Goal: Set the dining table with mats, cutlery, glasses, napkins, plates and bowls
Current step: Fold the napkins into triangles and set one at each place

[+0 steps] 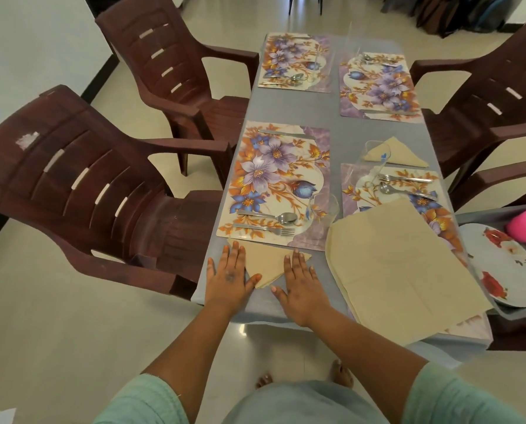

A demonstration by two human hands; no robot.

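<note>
Fingers of both hands flat, straight, pressing folded napkin between them.

My left hand and right hand press flat on a folded triangular napkin at the desk edge, below the near floral mat

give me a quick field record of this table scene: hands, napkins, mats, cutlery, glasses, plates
left hand: left hand flat, pressing folded napkin
right hand: right hand flat on the same napkin
napkins: second folded napkin by far right mat; unfolded stack at near right
mats: four floral mats, e.g. near left mat
cutlery: spoon and fork on near left mat
glasses: glass at that mat's right edge
plates: floral plate off to the right, not yet set
</note>
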